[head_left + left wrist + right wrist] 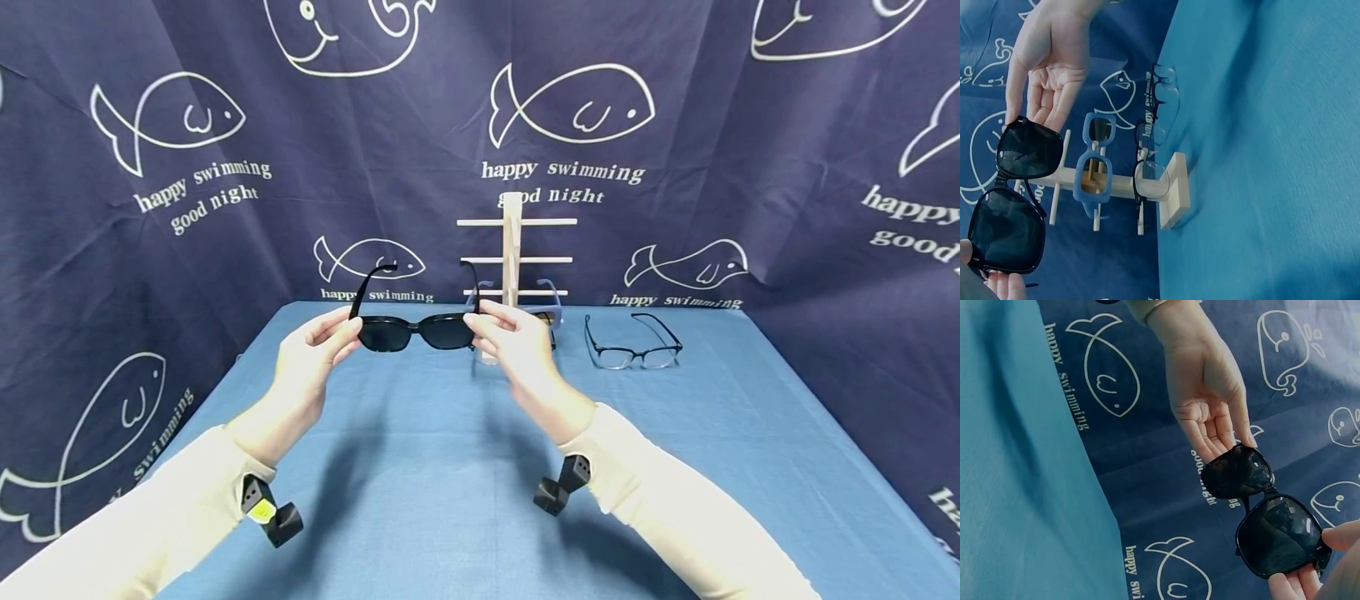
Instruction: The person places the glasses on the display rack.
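Note:
Black sunglasses [447,332] with dark lenses are held up in front of a wooden stand, lenses facing me and temples spread open toward the back. My left hand [307,350] pinches their left end between thumb and fingers. At the other end, my right hand [521,346] grips the hinge area the same way. In the left wrist view, the left fingertips [1015,286] show at the lower lens corner. The right wrist view shows both lenses, with the right thumb [1341,535] against the frame's edge.
The wooden stand [512,250] has several crossbars. Blue-framed glasses [1092,150] and thin dark-framed clear glasses [1136,169] sit on its lower bars. Another pair of dark-framed clear glasses [641,353] lies right of it on the blue table [442,483]. A fish-patterned curtain [420,167] hangs behind.

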Motion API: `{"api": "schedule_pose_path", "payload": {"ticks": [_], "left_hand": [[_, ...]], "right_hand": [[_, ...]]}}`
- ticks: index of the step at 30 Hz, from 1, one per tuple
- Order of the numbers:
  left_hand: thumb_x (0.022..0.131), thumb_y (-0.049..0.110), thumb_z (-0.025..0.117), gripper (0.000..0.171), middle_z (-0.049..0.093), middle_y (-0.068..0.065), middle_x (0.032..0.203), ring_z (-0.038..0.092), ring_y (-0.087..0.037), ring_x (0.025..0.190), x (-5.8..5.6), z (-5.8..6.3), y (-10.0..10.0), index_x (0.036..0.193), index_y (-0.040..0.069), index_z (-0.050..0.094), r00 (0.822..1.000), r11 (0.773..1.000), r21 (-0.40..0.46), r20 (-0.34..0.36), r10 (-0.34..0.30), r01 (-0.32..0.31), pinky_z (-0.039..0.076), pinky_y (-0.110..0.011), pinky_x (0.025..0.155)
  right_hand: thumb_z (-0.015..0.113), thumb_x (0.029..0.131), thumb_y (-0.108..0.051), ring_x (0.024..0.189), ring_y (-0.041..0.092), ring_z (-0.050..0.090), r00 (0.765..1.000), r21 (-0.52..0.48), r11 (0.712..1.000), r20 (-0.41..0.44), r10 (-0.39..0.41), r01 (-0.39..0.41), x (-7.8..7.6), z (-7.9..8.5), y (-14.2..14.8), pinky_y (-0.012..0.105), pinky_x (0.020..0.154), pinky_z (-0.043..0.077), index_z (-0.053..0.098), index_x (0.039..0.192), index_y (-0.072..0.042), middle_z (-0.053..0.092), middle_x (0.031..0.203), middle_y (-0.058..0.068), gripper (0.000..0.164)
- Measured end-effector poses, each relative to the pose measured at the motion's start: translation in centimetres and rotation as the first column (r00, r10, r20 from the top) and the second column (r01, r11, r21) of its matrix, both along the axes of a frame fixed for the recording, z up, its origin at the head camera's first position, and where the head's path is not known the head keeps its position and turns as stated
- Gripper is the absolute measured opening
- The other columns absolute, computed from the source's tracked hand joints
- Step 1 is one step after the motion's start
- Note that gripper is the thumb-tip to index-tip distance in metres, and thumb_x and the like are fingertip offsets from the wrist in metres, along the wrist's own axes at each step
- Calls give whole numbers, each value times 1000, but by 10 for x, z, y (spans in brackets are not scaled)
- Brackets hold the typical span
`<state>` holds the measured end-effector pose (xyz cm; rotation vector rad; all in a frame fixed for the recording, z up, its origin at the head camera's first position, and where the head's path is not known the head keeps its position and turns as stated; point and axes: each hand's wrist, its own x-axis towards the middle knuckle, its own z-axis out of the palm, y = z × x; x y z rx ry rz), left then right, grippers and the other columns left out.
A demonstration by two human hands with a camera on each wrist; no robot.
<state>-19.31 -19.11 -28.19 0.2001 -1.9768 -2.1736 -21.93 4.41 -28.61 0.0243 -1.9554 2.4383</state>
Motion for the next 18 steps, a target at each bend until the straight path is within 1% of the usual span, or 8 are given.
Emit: {"api": "schedule_pose_path", "payload": {"ticks": [4, 8, 11, 14, 18], "left_hand": [[90, 19, 70, 55, 66, 13, 92, 65, 2, 85, 0, 1, 2, 137, -1, 50, 1000, 1000, -20, 3, -17, 17, 53, -21, 95], [90, 19, 70, 55, 66, 13, 92, 65, 2, 84, -1, 1, 4, 137, -2, 50, 1000, 999, -21, -5, -30, 30, 54, -18, 91], [91, 18, 69, 54, 66, 14, 91, 66, 2, 84, -2, 1, 6, 137, -2, 50, 999, 999, -29, -6, -41, 41, 54, -18, 91], [90, 18, 69, 54, 66, 13, 91, 65, 1, 86, -4, 1, 8, 136, -2, 51, 999, 998, -29, -14, -50, 50, 54, -18, 92], [89, 16, 71, 53, 66, 11, 89, 65, 0, 85, -7, 0, 11, 134, -3, 52, 998, 999, -3, -39, -46, 46, 55, -19, 90]], "right_hand": [[70, 86, -4, 87, 18, 71, 1000, -11, 1000, 7, -1, 1, 1, 2, 4, 35, 91, 58, 61, 127, 2, 69, 100, 7, 43], [70, 86, -3, 77, 12, 69, 1000, -11, 1000, 12, 12, -12, 2, 5, 8, 30, 87, 59, 59, 128, 3, 70, 93, 2, 44], [70, 86, -4, 72, 9, 69, 1000, 6, 1000, 16, 9, -9, 2, 6, 11, 32, 90, 58, 59, 129, 3, 69, 90, 0, 45], [71, 86, -5, 70, 8, 68, 1000, 26, 1000, 26, 2, -3, 3, 7, 14, 35, 94, 56, 59, 130, 2, 69, 93, 2, 45], [71, 86, -5, 72, 8, 69, 999, 29, 1000, 37, 6, -7, 4, 8, 17, 39, 99, 53, 59, 130, 2, 69, 102, 8, 46]]}}
